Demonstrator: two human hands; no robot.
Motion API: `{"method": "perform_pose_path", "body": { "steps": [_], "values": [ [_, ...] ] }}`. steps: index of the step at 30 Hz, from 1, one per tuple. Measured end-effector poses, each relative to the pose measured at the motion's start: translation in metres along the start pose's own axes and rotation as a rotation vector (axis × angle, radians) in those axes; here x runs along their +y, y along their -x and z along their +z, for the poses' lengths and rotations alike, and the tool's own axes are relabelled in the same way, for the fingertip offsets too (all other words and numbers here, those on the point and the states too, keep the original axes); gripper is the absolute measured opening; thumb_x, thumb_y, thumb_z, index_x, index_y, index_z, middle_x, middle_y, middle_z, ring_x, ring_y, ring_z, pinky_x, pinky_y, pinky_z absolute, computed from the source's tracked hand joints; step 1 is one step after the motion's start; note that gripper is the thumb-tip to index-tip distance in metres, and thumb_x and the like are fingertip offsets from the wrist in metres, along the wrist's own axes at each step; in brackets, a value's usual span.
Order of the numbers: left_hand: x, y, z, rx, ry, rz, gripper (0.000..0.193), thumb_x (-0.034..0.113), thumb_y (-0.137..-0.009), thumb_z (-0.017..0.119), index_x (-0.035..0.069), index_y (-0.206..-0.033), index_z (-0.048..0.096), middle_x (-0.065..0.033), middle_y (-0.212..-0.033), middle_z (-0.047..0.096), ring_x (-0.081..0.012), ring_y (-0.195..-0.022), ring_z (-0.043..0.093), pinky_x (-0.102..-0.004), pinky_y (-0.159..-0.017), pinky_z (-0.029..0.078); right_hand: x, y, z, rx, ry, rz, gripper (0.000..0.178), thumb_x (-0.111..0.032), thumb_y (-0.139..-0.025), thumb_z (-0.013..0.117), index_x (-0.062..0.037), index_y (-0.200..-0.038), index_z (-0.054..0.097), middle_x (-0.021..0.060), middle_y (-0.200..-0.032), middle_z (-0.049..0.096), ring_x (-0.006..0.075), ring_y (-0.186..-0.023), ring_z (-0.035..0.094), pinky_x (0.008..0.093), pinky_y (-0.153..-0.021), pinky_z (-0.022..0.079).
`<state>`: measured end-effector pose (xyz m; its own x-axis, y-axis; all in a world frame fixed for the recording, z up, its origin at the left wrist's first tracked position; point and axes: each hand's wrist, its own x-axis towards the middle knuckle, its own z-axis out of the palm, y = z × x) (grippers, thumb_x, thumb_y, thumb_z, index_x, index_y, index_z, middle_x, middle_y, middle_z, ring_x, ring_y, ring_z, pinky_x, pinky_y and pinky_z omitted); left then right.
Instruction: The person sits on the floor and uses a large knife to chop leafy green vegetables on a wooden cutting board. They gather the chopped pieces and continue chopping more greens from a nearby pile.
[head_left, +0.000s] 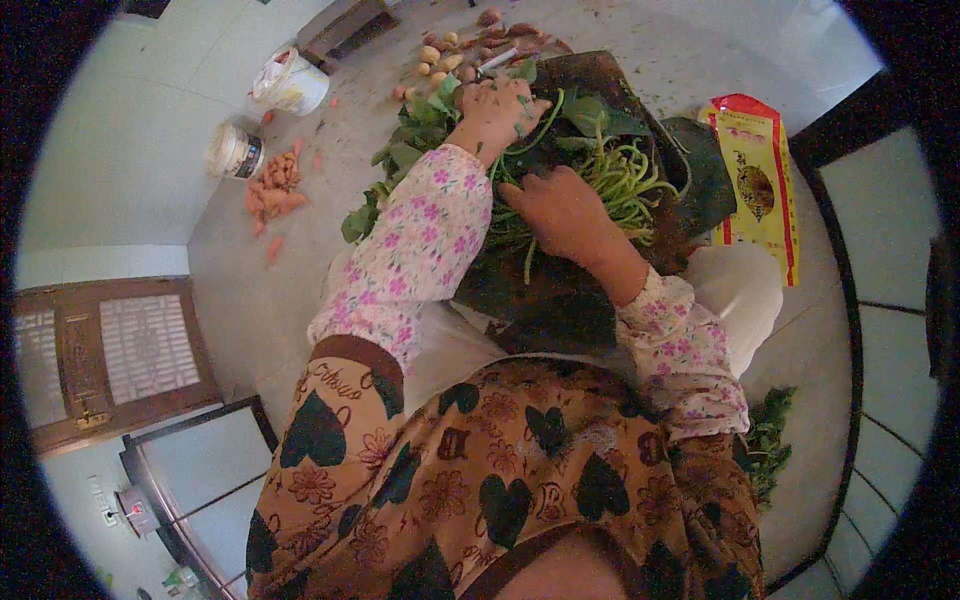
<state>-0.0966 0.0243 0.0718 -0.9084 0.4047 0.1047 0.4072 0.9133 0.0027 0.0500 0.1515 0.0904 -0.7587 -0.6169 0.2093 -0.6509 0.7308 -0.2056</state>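
A heap of leafy greens (590, 160) with long green stems lies on a dark sheet (690, 170) on the floor in front of me. My left hand (497, 108) is closed on a bunch of leaves at the far side of the heap. Nearer to me, my right hand (560, 208) presses down on the stems with its fingers curled into them. Both sleeves are floral. My knees and a patterned apron fill the lower part of the view.
Small potatoes and a knife (470, 55) lie beyond the greens. A white bucket (292, 82), a small tub (235, 152) and orange-pink pieces (275, 190) sit at the left. A red and yellow packet (758, 180) lies at the right. More greens (770, 440) lie beside my right knee.
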Motion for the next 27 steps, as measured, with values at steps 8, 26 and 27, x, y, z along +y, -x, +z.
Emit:
{"method": "perform_pose_path", "body": {
  "steps": [8,26,27],
  "values": [
    [-0.054,-0.004,0.061,0.099,-0.008,-0.051,0.034,0.038,-0.081,0.058,0.011,-0.102,0.056,-0.0079,-0.097,0.050,-0.0308,-0.098,0.048,-0.0413,-0.080,0.039,-0.003,-0.001,0.001,0.033,-0.008,-0.027,0.030,-0.008,-0.070,0.060,-0.0079,-0.099,0.055,0.0096,-0.076,0.058,0.0280,-0.072,0.059,0.0386,-0.064,0.043],
    [0.030,0.019,0.014,0.002,0.232,0.435,0.027,0.031,-0.088,0.051,0.010,-0.098,0.064,-0.0094,-0.101,0.059,-0.0303,-0.099,0.054,-0.0389,-0.087,0.042,0.000,0.002,-0.001,0.130,-0.048,-0.061,0.030,-0.008,-0.067,0.062,-0.0063,-0.096,0.060,0.0113,-0.086,0.063,0.0291,-0.082,0.061,0.0391,-0.072,0.048],
    [0.035,0.014,0.013,-0.008,0.328,0.473,0.027,0.031,-0.089,0.050,0.009,-0.099,0.064,-0.0100,-0.103,0.059,-0.0304,-0.101,0.053,-0.0384,-0.089,0.042,0.003,0.003,-0.002,0.124,-0.028,-0.042,0.030,-0.008,-0.068,0.061,-0.0065,-0.098,0.060,0.0112,-0.087,0.063,0.0288,-0.084,0.061,0.0387,-0.073,0.048]
  ]
}}
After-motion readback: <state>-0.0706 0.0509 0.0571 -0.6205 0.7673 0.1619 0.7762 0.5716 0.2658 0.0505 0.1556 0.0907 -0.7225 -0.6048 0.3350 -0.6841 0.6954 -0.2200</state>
